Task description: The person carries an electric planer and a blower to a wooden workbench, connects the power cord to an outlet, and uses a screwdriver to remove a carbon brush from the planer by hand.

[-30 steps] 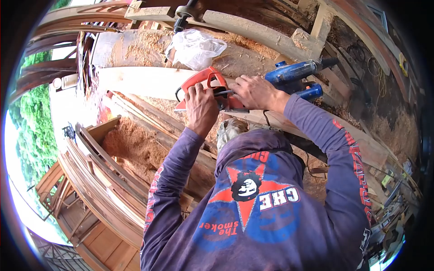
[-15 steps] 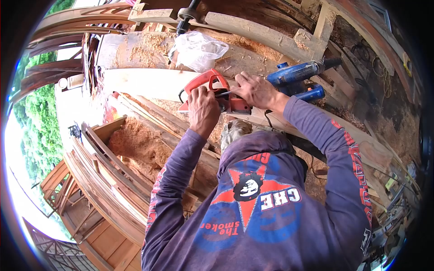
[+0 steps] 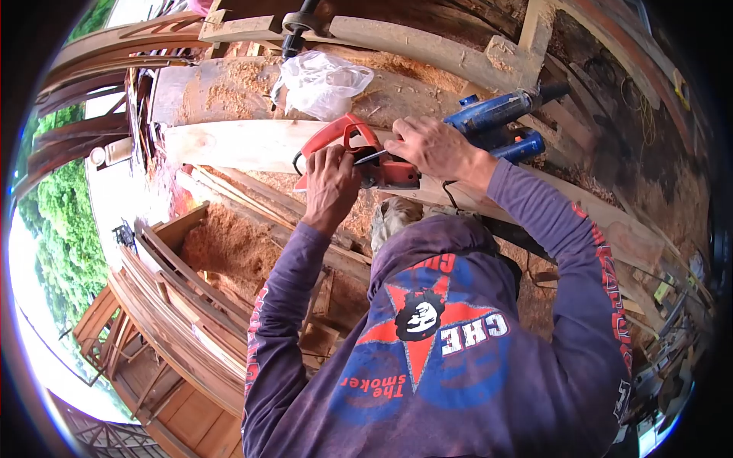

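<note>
A red electric planer [image 3: 336, 139] lies on its side on a long pale board. My left hand [image 3: 330, 187] is closed over the planer's body, its fingers curled near the middle of the tool. Between the hands runs a thin metal shaft [image 3: 371, 157], its tip reaching the planer by my left fingers. My right hand [image 3: 437, 151] grips the other end of that shaft with curled fingers; any handle is hidden in the palm. Just right of this hand rests a blue power tool [image 3: 492, 120].
A clear plastic bag [image 3: 324, 82] lies on the thick plank behind the planer. A black tool with a round collar [image 3: 298, 23] stands beyond it. Wood shavings [image 3: 233, 240] heap at the left, near stacked curved boards [image 3: 172, 313]. The pale board [image 3: 237, 143] extends left.
The whole view has shifted slightly, so the bench and tools sit a little further left. Both hands keep their hold, and the metal shaft stays against the planer.
</note>
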`<state>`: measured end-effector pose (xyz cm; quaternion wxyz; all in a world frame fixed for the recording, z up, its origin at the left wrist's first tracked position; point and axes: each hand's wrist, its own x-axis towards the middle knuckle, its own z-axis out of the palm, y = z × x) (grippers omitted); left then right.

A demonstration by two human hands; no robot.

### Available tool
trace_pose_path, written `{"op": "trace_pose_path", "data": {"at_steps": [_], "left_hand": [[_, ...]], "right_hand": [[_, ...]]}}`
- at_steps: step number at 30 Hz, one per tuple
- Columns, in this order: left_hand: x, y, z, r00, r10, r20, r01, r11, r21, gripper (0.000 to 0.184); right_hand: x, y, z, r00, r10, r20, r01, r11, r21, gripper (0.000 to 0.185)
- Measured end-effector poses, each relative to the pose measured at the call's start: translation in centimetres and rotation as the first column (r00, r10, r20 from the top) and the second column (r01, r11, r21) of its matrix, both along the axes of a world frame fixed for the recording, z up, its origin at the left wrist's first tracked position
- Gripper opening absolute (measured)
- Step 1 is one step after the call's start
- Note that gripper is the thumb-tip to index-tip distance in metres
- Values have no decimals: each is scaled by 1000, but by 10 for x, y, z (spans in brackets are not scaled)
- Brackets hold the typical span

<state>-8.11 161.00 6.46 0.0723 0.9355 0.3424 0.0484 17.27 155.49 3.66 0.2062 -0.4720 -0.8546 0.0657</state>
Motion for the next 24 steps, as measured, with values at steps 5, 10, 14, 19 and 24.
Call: {"op": "trace_pose_path", "data": {"at_steps": [5, 10, 14, 19, 24], "left_hand": [[-16, 5, 10, 977, -202, 66, 199, 979, 48, 23], [-29, 2, 2, 882, 247, 401, -166, 960, -225, 21], [-43, 13, -16, 591, 629, 505, -394, 771, -500, 19], [-62, 51, -24, 371, 830, 415, -546, 557, -625, 22], [-116, 109, -76, 493, 834, 246, -631, 538, -559, 28]], "right_hand": [[17, 0, 9, 977, 0, -214, 2, 1000, 7, 16], [18, -21, 37, 934, -198, -299, 138, 968, -212, 23], [-20, -46, 46, 673, -441, -594, 140, 864, -483, 29], [-61, -63, 38, 227, -870, -437, -512, 275, -814, 31], [-64, -58, 20, 175, -927, -333, -626, 156, -764, 38]]}}
